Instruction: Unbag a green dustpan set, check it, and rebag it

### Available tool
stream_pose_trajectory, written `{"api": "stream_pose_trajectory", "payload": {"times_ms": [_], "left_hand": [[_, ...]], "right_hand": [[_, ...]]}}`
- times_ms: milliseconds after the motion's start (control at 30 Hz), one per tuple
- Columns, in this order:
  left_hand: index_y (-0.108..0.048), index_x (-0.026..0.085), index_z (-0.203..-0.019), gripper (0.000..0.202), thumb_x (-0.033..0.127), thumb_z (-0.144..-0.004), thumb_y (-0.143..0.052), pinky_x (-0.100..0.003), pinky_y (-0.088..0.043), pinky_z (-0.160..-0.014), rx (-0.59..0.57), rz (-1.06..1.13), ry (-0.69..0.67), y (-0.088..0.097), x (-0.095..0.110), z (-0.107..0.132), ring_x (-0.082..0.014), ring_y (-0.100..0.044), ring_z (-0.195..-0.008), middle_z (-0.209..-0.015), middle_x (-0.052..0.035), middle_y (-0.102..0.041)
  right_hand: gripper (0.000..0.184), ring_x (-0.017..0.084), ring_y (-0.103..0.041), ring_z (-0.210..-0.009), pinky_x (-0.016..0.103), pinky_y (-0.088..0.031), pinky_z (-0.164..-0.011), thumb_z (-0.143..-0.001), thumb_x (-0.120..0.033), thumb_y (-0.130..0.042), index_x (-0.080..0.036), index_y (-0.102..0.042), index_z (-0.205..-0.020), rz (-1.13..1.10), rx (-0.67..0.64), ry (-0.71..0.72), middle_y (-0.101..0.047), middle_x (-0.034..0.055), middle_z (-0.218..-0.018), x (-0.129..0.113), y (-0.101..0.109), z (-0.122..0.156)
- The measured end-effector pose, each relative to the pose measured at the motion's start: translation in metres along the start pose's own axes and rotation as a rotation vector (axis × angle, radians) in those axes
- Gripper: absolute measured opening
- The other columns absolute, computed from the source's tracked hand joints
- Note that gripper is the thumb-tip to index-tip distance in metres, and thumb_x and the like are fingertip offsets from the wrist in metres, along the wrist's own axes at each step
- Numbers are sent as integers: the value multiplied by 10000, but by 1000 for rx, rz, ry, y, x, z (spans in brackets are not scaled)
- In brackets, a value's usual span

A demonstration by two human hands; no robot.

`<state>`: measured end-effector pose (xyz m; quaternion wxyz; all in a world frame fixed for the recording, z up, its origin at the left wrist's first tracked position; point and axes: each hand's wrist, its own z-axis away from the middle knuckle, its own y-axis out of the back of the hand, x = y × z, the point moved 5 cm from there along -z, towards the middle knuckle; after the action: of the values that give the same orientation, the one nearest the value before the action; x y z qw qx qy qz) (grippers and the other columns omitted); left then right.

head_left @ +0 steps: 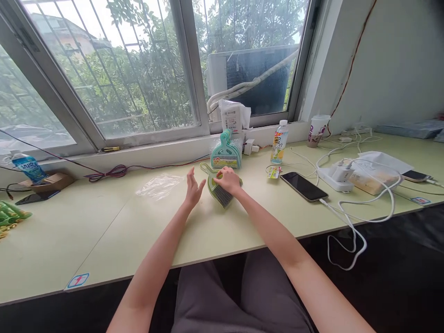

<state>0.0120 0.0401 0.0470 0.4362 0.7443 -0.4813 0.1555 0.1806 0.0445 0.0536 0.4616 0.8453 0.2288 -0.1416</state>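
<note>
A small green dustpan [210, 183] lies on the table in front of me, its looped handle pointing to the back left. Nested in it is a hand brush [222, 196] with dark grey bristles facing the front. My right hand [229, 180] is closed on the brush from above and hides part of it. Just left of the dustpan, my left hand [194, 188] is raised with its fingers apart, holding nothing. Several similar packaged dustpan sets [225, 155] stand behind, against the window ledge. A crumpled clear plastic bag [160, 186] lies to the left.
At right are a drink bottle [278, 143], a product tag [273, 172], a phone [304, 186], a white power strip [336, 179] with looping cables and a cup [318, 131]. A blue-labelled bottle [29, 169] stands far left. The table [138, 236] ends close to my lap.
</note>
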Motion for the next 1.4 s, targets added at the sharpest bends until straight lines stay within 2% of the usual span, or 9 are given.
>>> {"api": "stream_pose_trajectory", "payload": {"times_ms": [167,333,467,600,833,1133,1233,1333,1400], "left_hand": [[-428,256,-1347,585,465,-818,-565,-405,-455,-924,-458,534,307,-30,9,11,-292,-524,-1179,-1328,-91,-538],[-571,206,-1198,518,357,-712,-666,-367,-468,-872,-282,600,391,-13,-12,5,-297,-555,-1122,-1186,-77,-632],[-619,204,-1118,456,333,-686,-689,-332,-484,-829,-175,600,531,9,-42,1,-270,-593,-1060,-1102,-71,-663],[-627,203,-1066,384,378,-728,-681,-294,-504,-724,-109,610,699,19,-65,6,-228,-643,-906,-1000,-79,-679],[-599,175,-1060,289,289,-794,-619,-248,-510,-633,67,636,808,23,-83,7,-157,-651,-711,-826,-42,-668],[-593,185,-1073,318,291,-775,-628,-248,-501,-601,44,615,805,22,-83,6,-142,-629,-640,-775,-25,-652],[-593,189,-1062,345,316,-748,-660,-264,-499,-605,17,622,793,20,-84,6,-164,-637,-656,-762,-30,-649],[-603,188,-1039,357,362,-736,-672,-279,-495,-607,-12,633,781,17,-88,5,-189,-647,-673,-754,-39,-650],[-609,189,-1043,374,408,-745,-656,-291,-501,-614,-29,656,775,16,-88,4,-200,-654,-685,-766,-47,-659]], "right_hand": [[179,218,-535,-990,294,-440,-782,-861,-372,-584,-196,-609,-873,-62,192,-17,-602,66,-980,-8,10,3],[258,235,-512,-1045,343,-424,-865,-952,-312,-412,-177,-631,-939,13,156,-24,-600,114,-1066,9,16,-1],[280,317,-350,-1280,587,-204,-1059,-886,-124,-421,-123,-643,-1055,325,159,-181,-489,189,-1319,59,29,-4],[414,354,-126,-1409,717,-57,-1030,-870,-88,-394,-87,-562,-1248,501,139,-501,-343,233,-1451,119,37,2],[400,367,-481,-1192,561,-322,-974,-858,5,-348,-30,-649,-1118,461,33,-650,-572,281,-1157,164,33,7],[491,272,-626,-999,346,-444,-848,-815,76,-358,-91,-580,-1221,202,96,-462,-645,191,-1072,140,47,1],[528,221,-615,-1035,399,-342,-1022,-839,38,-307,-140,-550,-1273,30,234,-227,-659,118,-1136,103,53,-5],[405,199,-586,-1115,441,-211,-1117,-865,-34,-355,-201,-686,-1029,-187,251,13,-687,41,-1098,43,47,-6],[291,188,-573,-1141,393,-266,-1102,-868,-111,-440,-216,-709,-830,-411,233,119,-710,21,-1020,3,39,-4]]}}
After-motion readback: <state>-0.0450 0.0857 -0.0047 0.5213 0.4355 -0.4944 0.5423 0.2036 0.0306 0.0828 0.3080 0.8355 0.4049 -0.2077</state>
